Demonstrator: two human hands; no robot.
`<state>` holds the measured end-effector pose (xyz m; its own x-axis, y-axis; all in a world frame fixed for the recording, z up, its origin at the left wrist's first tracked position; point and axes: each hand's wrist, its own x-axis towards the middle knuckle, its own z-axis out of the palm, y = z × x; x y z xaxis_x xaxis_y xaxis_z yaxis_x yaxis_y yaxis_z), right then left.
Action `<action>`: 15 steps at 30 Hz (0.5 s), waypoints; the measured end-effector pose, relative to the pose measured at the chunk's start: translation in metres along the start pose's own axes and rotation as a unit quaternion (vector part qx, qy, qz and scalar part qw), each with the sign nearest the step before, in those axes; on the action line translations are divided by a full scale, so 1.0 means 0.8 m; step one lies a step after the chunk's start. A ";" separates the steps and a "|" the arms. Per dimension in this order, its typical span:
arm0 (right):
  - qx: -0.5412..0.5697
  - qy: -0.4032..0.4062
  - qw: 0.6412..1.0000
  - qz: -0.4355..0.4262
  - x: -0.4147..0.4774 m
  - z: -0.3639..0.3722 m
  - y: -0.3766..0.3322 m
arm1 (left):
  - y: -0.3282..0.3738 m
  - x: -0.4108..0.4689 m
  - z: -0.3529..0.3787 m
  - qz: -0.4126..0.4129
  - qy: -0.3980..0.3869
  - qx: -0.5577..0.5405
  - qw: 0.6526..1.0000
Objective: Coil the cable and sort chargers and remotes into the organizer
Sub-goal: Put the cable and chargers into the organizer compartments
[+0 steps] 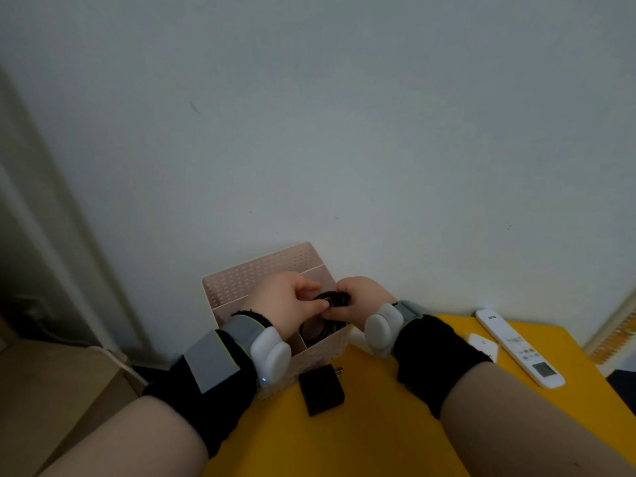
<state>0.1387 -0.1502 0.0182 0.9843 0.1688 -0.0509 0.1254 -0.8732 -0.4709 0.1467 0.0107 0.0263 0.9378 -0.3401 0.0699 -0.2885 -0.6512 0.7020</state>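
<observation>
Black cable [333, 299] is bunched in loops just above the pink organizer [247, 280], approx over its front-right compartment. Left hand [287, 304] pinches one side of the coil w/ thumb + fingers; right hand [361, 297] grips the other. Coiling looks near done, drop-in not yet. Left to sort: black charger [321, 390] on the yellow table [361, 435] by the organizer's front, plus white remote [519, 347] & small white device [483, 346] at right.

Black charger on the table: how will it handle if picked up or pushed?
The black charger looks rigid and boxy, so probably stiff and fairly dense. It lies flat on the yellow table, so a push should slide it, not roll it. Its prongs stick out and may snag.
</observation>
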 end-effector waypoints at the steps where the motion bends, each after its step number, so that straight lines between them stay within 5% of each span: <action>1: -0.016 -0.013 1.000 -0.003 0.000 0.002 -0.001 | 0.000 -0.001 0.000 -0.002 0.003 -0.003 1.000; 4: -0.004 -0.008 1.000 0.000 -0.005 0.006 0.004 | 0.001 -0.006 0.001 0.011 -0.015 0.068 0.998; 8: 0.165 0.084 0.982 0.037 -0.027 0.002 0.017 | 0.005 -0.005 0.004 0.017 -0.019 0.125 0.992; 13: 0.419 0.142 0.893 0.085 -0.056 -0.001 0.030 | 0.021 -0.017 0.010 0.021 0.083 -0.050 0.995; 15: 0.471 0.176 0.856 0.118 -0.068 0.001 0.034 | 0.036 -0.025 0.018 0.023 0.066 -0.090 0.994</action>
<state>0.0885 -0.1828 0.0076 0.9655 -0.2551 -0.0517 -0.0744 -0.0800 -0.9940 0.1168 -0.0114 0.0351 0.9451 -0.2668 0.1885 -0.3032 -0.5017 0.8102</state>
